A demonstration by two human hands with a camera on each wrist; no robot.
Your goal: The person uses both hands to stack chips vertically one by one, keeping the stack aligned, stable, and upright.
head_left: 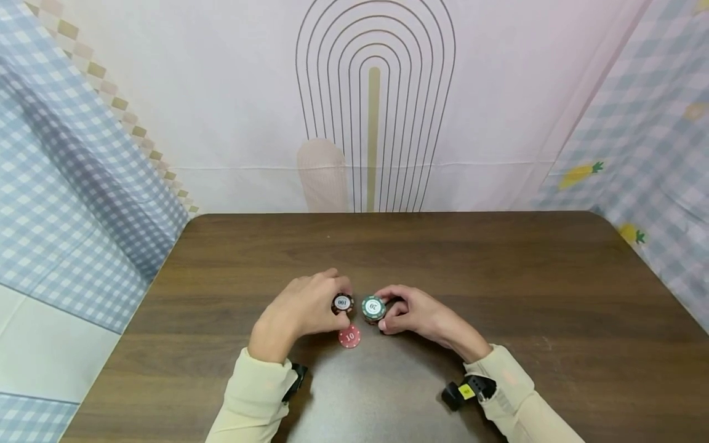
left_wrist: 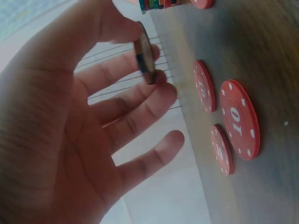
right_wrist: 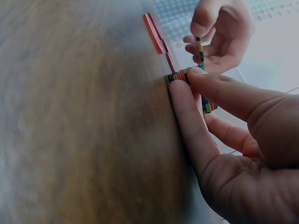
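Note:
My left hand (head_left: 310, 307) pinches a black poker chip (head_left: 343, 303) marked 100 between thumb and fingertips. In the left wrist view that chip (left_wrist: 145, 55) is held on edge above the table, the other fingers spread loosely. Just to its right, my right hand (head_left: 423, 317) grips the side of a stack of mixed-colour poker chips (head_left: 373, 306), topped by a green one marked 20. The stack's layers (right_wrist: 183, 74) show between thumb and finger in the right wrist view. One red chip (head_left: 349, 336) marked 10 lies below the left thumb.
More red chips (left_wrist: 239, 120) lie flat on the wooden table (head_left: 498, 277) in the left wrist view, hidden by the left hand from the head camera. A patterned white cloth (head_left: 238, 123) hangs behind the table, with blue checked cloth (head_left: 66, 154) at the left.

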